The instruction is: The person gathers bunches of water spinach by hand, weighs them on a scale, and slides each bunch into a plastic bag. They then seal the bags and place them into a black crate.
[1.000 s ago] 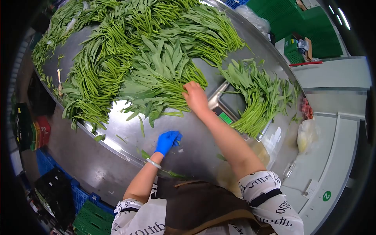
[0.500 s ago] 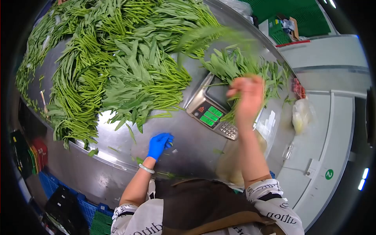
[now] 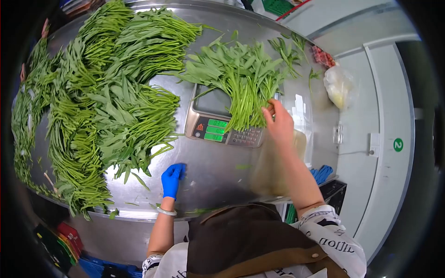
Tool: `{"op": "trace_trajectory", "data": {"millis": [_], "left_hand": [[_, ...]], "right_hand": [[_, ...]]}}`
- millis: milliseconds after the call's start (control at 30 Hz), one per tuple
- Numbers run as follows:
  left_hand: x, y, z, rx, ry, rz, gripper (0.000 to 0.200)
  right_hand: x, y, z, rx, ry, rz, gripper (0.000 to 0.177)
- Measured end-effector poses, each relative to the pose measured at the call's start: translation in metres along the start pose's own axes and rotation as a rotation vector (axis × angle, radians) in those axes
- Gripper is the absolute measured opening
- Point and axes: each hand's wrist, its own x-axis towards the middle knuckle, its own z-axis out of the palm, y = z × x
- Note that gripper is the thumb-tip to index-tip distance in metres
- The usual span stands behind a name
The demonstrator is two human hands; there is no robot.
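A bunch of leafy green water spinach [image 3: 243, 92] lies across the digital scale [image 3: 194, 121], its cut stems toward me over the keypad and the green display lit. Beside the stems' right edge is my bare right hand [image 3: 280, 121], thumb and fingers apart, fingertips right at the bunch. My left hand [image 3: 172, 180], in a blue glove, rests low over the metal table with its fingers curled together; what they hold, if anything, is hidden. Left of the scale, a neatly laid pile of the same greens [image 3: 134, 125] has its stems pointing right.
More greens [image 3: 76, 134] cover the left of the metal table [image 3: 208, 178]. Loose sprigs [image 3: 287, 55], a red package [image 3: 323, 56] and a clear plastic bag [image 3: 340, 87] lie at the right. A blue glove [image 3: 321, 174] sits near the right edge, by a black crate [image 3: 334, 192].
My right hand has come down from above the scale, and the blurred sprig in the air is gone. The bunch now lies spread on the scale. The view has turned.
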Motion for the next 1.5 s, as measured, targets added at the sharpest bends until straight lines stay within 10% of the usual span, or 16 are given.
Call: {"op": "trace_trajectory", "data": {"millis": [267,500,633,733,867,1067,1333,1500], "left_hand": [[0.043,0.126,0.101,-0.210,-0.215,0.301,0.028],[0.118,0.153,0.195,0.025,-0.305,0.088,0.065],[0.121,0.165,0.244,0.083,-0.236,0.051,0.078],[0.107,0.174,0.278,0.134,-0.078,0.057,0.068],[0.042,0.168,0.328,-0.211,-0.134,0.412,0.037],[-0.082,0.110,0.397,0.138,-0.275,0.711,0.034],[-0.042,-0.153,0.381,0.643,-0.531,-0.022,0.044],[-0.076,-0.084,0.373,0.331,-0.529,-0.262,0.045]], "right_hand": [[0.003,0.087,-0.015,0.495,-0.093,0.393,0.037],[0.033,0.096,0.025,0.848,-0.346,0.500,0.052],[0.032,0.044,0.041,0.919,-0.402,0.655,0.103],[0.025,0.019,0.074,0.717,-0.071,0.502,0.046],[-0.010,0.027,0.009,0.855,0.160,0.346,0.036],[-0.122,0.117,-0.080,1.009,0.339,0.215,0.044],[-0.285,0.278,0.036,1.180,-0.113,0.926,0.054],[-0.300,0.291,0.021,1.161,-0.169,0.799,0.063]]}}
